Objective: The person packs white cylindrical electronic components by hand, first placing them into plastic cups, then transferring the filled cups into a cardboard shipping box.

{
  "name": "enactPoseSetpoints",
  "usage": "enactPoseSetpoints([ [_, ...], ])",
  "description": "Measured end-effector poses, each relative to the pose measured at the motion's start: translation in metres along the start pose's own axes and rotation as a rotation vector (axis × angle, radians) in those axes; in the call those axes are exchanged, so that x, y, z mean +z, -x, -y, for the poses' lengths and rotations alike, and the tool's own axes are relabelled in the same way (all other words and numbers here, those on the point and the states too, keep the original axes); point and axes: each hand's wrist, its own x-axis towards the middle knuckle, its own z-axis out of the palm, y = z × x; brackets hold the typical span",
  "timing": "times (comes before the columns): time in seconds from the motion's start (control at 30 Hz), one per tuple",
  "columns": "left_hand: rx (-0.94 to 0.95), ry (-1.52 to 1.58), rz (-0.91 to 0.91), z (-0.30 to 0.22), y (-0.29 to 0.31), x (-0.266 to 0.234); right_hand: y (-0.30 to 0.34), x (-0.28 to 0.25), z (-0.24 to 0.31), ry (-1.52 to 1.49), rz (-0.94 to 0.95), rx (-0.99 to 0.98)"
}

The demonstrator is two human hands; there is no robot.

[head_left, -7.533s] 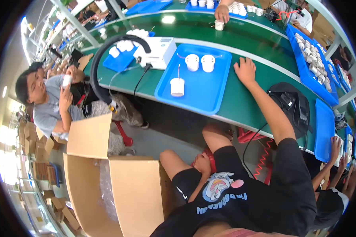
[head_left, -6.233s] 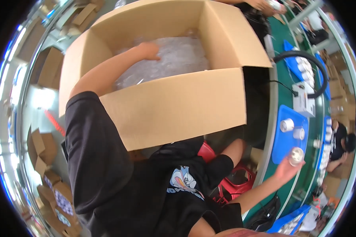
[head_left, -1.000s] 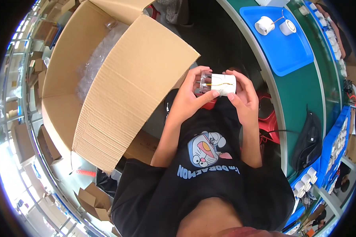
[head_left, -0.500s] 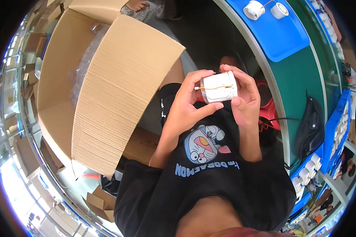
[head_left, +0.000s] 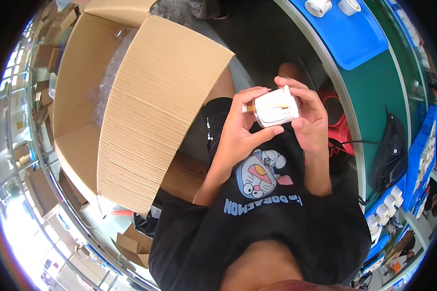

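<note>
Left hand: your left hand (head_left: 240, 125) grasps the left end of the white, plastic-looking cylinder (head_left: 277, 112), fingers over the top and thumb along the near side.
Right hand: your right hand (head_left: 313, 117) is wrapped about the right end, with fingers above and thumb below.
Cylinder's place: raised over your lap, off the worktop, lying on its side and slightly tilted between your palms.
Two-ended hold: it probably keeps the piece steady while leaving its wired side turned up to you.
Cylinder's look: smooth and bright white, with a raised rim at the right end and a thin clear edge at the left; a thin yellow-orange wire (head_left: 280, 105) shows against the side, though glare hides finer detail.
Blue plastic tray: the shallow tray (head_left: 355, 48) rests on the green worktop (head_left: 374, 92) to your right, apparently keeping two similar white cylinders (head_left: 318, 7) together.
Open cardboard box: the large brown box (head_left: 162, 92) stands at your left, likely for easy reach; clear plastic pieces (head_left: 112, 72) inside are too blurred to tell apart.
</note>
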Motion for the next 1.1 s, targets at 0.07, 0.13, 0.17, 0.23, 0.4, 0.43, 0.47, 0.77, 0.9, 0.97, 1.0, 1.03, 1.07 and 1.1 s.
enactPoseSetpoints([
  [0.07, -0.012, 0.03, -0.011, 0.0, 0.001, -0.001, -0.002, 0.0, -0.001, 0.009, 0.005, -0.001],
  [0.13, -0.043, 0.049, -0.034, 0.001, 0.002, -0.002, -0.003, 0.001, -0.003, 0.017, 0.017, -0.001],
  [0.17, -0.044, 0.046, -0.033, 0.003, 0.002, -0.002, -0.003, 0.002, -0.004, -0.001, -0.002, 0.015],
  [0.23, 0.038, 0.009, -0.068, 0.009, 0.002, 0.0, -0.005, 0.003, -0.007, -0.026, -0.01, 0.027],
  [0.4, 0.055, -0.012, -0.162, 0.016, 0.001, 0.012, -0.01, 0.005, -0.015, -0.028, -0.031, 0.007],
  [0.43, 0.059, -0.011, -0.186, 0.014, 0.0, 0.016, -0.012, 0.006, -0.015, -0.034, -0.037, 0.005],
  [0.47, 0.083, -0.044, -0.221, 0.012, -0.003, 0.022, -0.014, 0.007, -0.014, 0.016, -0.045, -0.037],
  [0.77, 0.083, -0.072, -0.239, 0.003, -0.03, 0.049, -0.045, 0.011, 0.003, 0.438, -0.179, -0.317],
  [0.9, 0.065, 0.045, -0.211, 0.0, -0.05, 0.066, -0.071, 0.0, 0.011, 0.638, -0.139, -0.42],
  [0.97, 0.147, 0.101, -0.252, -0.001, -0.052, 0.072, -0.072, -0.002, 0.02, 0.648, -0.155, -0.401],
  [1.0, 0.148, 0.112, -0.252, -0.004, -0.052, 0.074, -0.07, -0.009, 0.028, 0.623, -0.014, -0.417],
  [1.03, 0.149, 0.114, -0.25, -0.004, -0.05, 0.076, -0.068, -0.012, 0.032, 0.594, 0.127, -0.432],
  [1.07, 0.145, 0.109, -0.264, -0.004, -0.049, 0.078, -0.069, -0.009, 0.031, 0.597, 0.128, -0.433],
  [1.1, 0.141, 0.101, -0.277, -0.002, -0.048, 0.078, -0.069, -0.004, 0.026, 0.626, 0.039, -0.392],
])
